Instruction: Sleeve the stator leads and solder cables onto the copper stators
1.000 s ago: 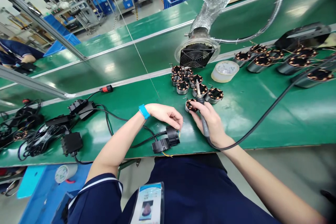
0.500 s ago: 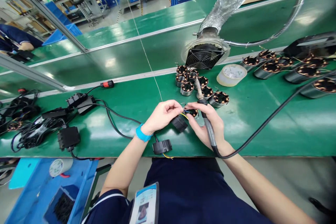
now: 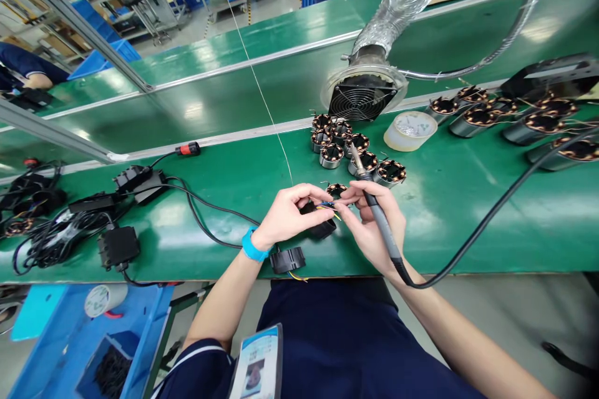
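My right hand [image 3: 377,224] has a soldering iron [image 3: 384,230] in its grip, tip pointing up and away, while its thumb and forefinger pinch near thin coloured wires [image 3: 333,207]. Opposite it, my left hand [image 3: 299,215] is closed, thumb and fingertips on the same wires. Partly hidden under the hands lies a black round housing [image 3: 324,229]. A copper-wound stator [image 3: 336,189] sits just beyond the fingertips. Near the bench edge, below my left wrist, lies another black round housing [image 3: 287,260] with a yellow wire. A thin solder wire [image 3: 264,100] hangs down towards my left hand.
Several stators [image 3: 331,156] stand beyond my hands beside a white tub [image 3: 410,131], under a fume extractor [image 3: 362,100]. More stators [image 3: 477,120] stand at the right. Cables [image 3: 51,243] and black boxes [image 3: 119,246] lie left. The iron's cord [image 3: 482,224] crosses the right side.
My right hand has drawn its fingertips in to the wires, and the iron has tilted and shifted slightly right. The left hand has moved slightly, its fingers still on the wires.
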A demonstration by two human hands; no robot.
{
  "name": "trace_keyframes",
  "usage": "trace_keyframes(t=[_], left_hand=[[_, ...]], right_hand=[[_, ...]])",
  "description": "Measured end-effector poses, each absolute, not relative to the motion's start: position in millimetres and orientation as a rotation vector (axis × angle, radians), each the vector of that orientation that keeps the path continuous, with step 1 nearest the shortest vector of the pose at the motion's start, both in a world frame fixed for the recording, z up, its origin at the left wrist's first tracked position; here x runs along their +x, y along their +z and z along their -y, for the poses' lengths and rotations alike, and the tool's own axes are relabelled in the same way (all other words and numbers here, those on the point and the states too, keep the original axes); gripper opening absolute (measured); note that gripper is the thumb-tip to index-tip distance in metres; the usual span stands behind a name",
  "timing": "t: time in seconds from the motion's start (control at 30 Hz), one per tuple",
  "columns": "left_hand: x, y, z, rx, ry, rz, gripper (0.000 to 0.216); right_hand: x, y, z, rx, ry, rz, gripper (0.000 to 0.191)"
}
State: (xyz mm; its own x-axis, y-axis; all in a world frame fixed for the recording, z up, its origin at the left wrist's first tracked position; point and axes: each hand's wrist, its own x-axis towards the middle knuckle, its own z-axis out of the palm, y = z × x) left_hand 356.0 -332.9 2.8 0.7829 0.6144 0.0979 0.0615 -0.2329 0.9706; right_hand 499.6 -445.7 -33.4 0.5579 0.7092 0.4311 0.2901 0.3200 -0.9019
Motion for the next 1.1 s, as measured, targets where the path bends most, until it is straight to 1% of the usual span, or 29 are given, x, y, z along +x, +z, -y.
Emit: trace_keyframes(t=[0.1,0.27,0.37,0.57,0.77,0.87,1.1], left_hand=[[357.6,3.5,331.7,1.798,0.587,-0.55,0.021],[358.5,2.3,328.0,1.773,0.576,-0.57,0.02],[355.9,3.1,326.7,1.849,0.585,-0.452,0.018],[354.1,6.2,331.1,2.145,0.782,-0.319,0.015],[360.4,-0.4,336.9,1.864,0.752,-0.486,0.015],[362.8,-1.9,340.1,1.739,0.697,-0.559,0.019],[359.5,-2.2,341.4,1.686,0.568,-0.6,0.026]], right_hand=[[497.8,-35.5,447.6,-1.253,0.363,0.984,0.039],[496.3,-38.1,448.4,-1.234,0.392,0.964,0.039],[495.4,-33.6,447.6,-1.212,0.423,0.929,0.039],[489.7,-22.7,447.6,-1.181,0.459,0.831,0.041],[486.4,-25.8,451.6,-1.249,0.419,0.857,0.038],[488.1,-27.8,453.1,-1.282,0.387,0.894,0.041],[492.6,-25.4,450.9,-1.209,0.427,0.881,0.04]])
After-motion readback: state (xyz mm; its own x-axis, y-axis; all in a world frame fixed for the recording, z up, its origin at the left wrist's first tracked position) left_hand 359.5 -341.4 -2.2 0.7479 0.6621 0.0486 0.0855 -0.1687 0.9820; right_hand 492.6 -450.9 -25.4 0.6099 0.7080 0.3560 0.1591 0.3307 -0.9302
